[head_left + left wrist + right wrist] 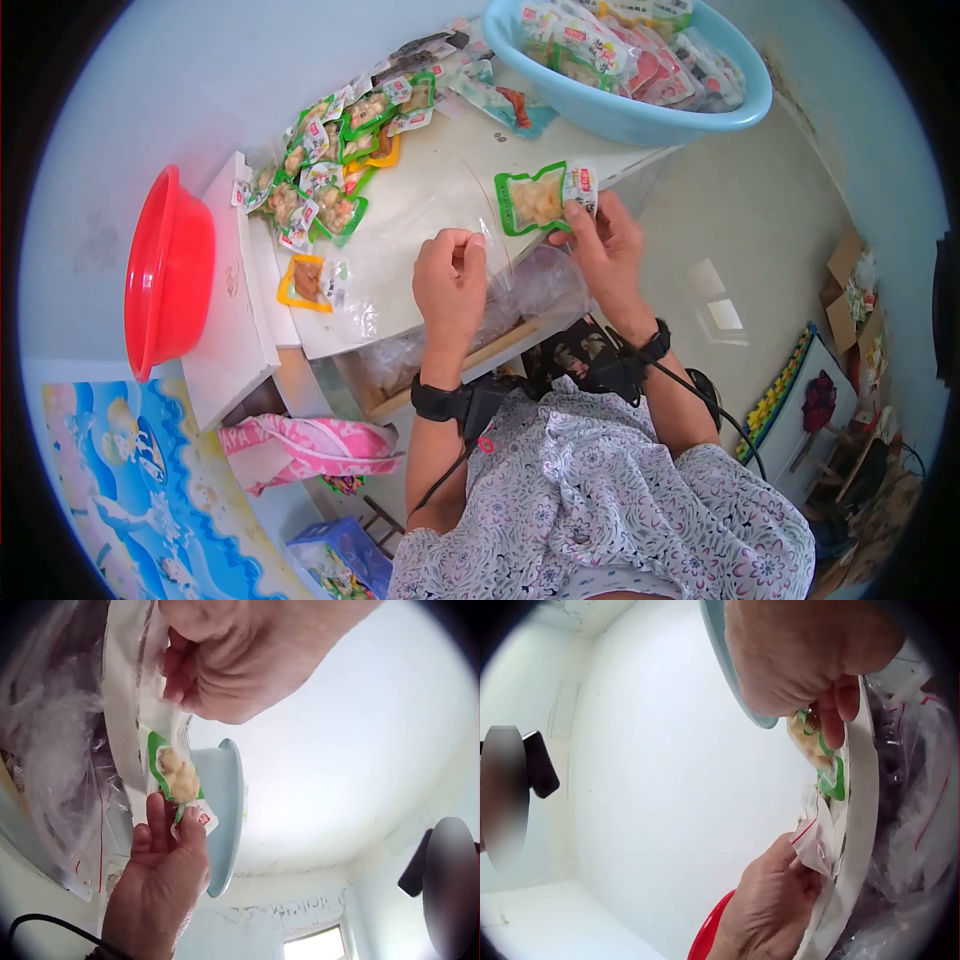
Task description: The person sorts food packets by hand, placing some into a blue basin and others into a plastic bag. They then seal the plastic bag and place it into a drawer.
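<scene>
My right hand (608, 250) pinches a green-edged food pouch (535, 200) by its white printed end, thumb on top. Pale chunks show through the pouch's clear window. In the right wrist view, my left hand (769, 904) pinches a clear zip bag (815, 836) with a red line along its top. From the head camera this left hand appears with curled fingers over the white table's front part, and the bag is hard to make out there. The pouch is held just beyond the bag, over the tabletop.
A pile of similar pouches (325, 165) lies at the table's back left, with a yellow-edged pouch (307, 283) nearer. A blue basin (640, 122) full of packets stands back right. A red basin (170, 270) is at the left. Below the table edge, an open drawer (400, 400) holds clear bags.
</scene>
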Available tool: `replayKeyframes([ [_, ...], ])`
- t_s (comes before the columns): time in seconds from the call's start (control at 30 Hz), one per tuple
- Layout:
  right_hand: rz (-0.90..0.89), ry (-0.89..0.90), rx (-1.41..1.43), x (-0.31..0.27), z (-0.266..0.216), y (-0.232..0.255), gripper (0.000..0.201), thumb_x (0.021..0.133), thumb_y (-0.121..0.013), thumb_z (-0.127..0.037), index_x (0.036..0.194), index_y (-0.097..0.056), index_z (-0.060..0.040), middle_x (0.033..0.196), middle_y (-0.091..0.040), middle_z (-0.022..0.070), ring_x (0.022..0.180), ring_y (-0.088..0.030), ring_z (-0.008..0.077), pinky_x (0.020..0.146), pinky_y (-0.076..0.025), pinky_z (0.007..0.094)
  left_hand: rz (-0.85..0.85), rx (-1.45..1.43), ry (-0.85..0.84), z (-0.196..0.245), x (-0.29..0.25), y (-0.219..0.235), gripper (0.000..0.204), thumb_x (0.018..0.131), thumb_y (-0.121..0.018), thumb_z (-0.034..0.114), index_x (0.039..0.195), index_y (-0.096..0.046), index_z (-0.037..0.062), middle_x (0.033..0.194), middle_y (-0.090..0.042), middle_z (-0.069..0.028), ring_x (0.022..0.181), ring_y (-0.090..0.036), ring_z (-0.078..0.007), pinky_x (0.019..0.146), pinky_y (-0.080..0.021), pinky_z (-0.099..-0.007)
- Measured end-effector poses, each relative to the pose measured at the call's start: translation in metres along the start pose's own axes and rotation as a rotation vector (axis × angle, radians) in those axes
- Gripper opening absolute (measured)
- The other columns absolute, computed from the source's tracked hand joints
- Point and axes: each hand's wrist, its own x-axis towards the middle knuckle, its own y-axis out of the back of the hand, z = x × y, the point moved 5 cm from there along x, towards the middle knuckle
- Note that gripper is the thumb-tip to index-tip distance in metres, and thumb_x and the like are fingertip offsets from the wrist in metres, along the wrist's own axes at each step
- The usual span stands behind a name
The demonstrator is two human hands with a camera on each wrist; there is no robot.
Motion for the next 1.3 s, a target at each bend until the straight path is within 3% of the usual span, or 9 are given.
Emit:
replayKeyframes([
  [0.27,0.097,0.000,0.159,-0.006,-0.038,-0.009,0.016,0.103,-0.066,-0.011,0.095,-0.061,0.0021,0.086,-0.068,0.0031,0.073,-0.069,0.0087,0.057,-0.047,0.0227,0.001,-0.085,0.056,-0.003,-0.003,0.000,0.013,0.097,-0.069,0.017,0.095,-0.068,0.0043,0.086,-0.065,-0.0068,0.075,-0.060,-0.0178,0.070,-0.048,-0.0332],
  [0.37,0.012,0.143,0.024,-0.004,-0.023,-0.019,0.016,0.102,-0.067,-0.010,0.093,-0.062,0.0017,0.077,-0.063,0.0005,0.068,-0.066,0.0070,0.054,-0.044,0.0224,0.030,-0.034,-0.036,0.000,-0.005,0.001,0.014,0.102,-0.064,0.015,0.097,-0.066,0.0020,0.081,-0.064,0.0014,0.072,-0.054,-0.0050,0.066,-0.044,-0.0224],
  [0.47,-0.030,0.199,-0.174,-0.007,-0.013,-0.023,0.017,0.101,-0.067,-0.010,0.091,-0.061,0.0017,0.072,-0.059,-0.0007,0.061,-0.061,0.0054,0.051,-0.042,0.0222,0.058,-0.168,0.026,-0.001,-0.007,0.002,0.013,0.098,-0.068,0.014,0.096,-0.065,0.0016,0.085,-0.061,-0.0045,0.074,-0.055,-0.0135,0.071,-0.047,-0.0301],
  [0.67,-0.117,-0.121,0.028,-0.005,-0.026,-0.024,0.019,0.102,-0.066,-0.015,0.095,-0.064,0.0019,0.073,-0.060,-0.0007,0.052,-0.053,0.0049,0.047,-0.040,0.0240,0.245,-0.378,0.004,0.011,-0.016,0.000,0.013,0.103,-0.065,0.014,0.097,-0.064,0.0020,0.087,-0.062,0.0003,0.078,-0.053,-0.0057,0.072,-0.044,-0.0218],
  [0.87,-0.137,-0.268,0.144,0.001,-0.020,-0.031,0.022,0.102,-0.066,-0.020,0.093,-0.066,-0.0003,0.072,-0.060,-0.0024,0.052,-0.048,0.0039,0.045,-0.037,0.0239,0.338,0.038,-0.431,0.041,-0.021,-0.003,0.007,0.100,-0.064,0.008,0.096,-0.063,0.0023,0.087,-0.059,-0.0053,0.078,-0.051,-0.0175,0.069,-0.044,-0.0312],
  [0.97,-0.392,-0.247,-0.132,0.003,-0.006,-0.036,0.024,0.100,-0.068,-0.022,0.088,-0.066,-0.0013,0.066,-0.058,-0.0010,0.051,-0.046,0.0097,0.048,-0.039,0.0296,0.314,0.073,-0.441,0.041,-0.021,-0.002,0.006,0.093,-0.066,0.002,0.097,-0.062,0.0031,0.087,-0.062,-0.0092,0.082,-0.055,-0.0296,0.072,-0.047,-0.0396],
  [1.07,-0.475,0.025,-0.391,0.001,0.005,-0.045,0.025,0.097,-0.070,-0.022,0.086,-0.066,-0.0002,0.064,-0.059,0.0045,0.053,-0.046,0.0180,0.054,-0.043,0.0356,0.288,0.067,-0.407,0.035,-0.020,0.000,0.005,0.095,-0.066,0.003,0.097,-0.062,0.0033,0.086,-0.062,-0.0093,0.080,-0.055,-0.0281,0.069,-0.047,-0.0394],
  [1.17,-0.507,-0.004,-0.517,0.003,0.004,-0.046,0.021,0.094,-0.071,-0.020,0.092,-0.068,0.0008,0.068,-0.064,0.0096,0.056,-0.050,0.0238,0.059,-0.046,0.0389,0.233,0.033,-0.352,0.035,-0.019,0.013,0.005,0.097,-0.064,0.005,0.099,-0.062,0.0013,0.086,-0.063,-0.0097,0.077,-0.055,-0.0264,0.067,-0.047,-0.0390],
  [1.3,-0.311,-0.009,-0.373,0.005,-0.007,-0.038,0.016,0.091,-0.073,-0.016,0.097,-0.070,-0.0013,0.075,-0.071,0.0086,0.058,-0.055,0.0206,0.058,-0.046,0.0360,0.137,0.082,-0.207,0.037,0.001,0.041,0.028,0.100,-0.061,0.008,0.127,-0.058,-0.0007,0.106,-0.067,-0.0154,0.088,-0.063,-0.0301,0.073,-0.052,-0.0399],
])
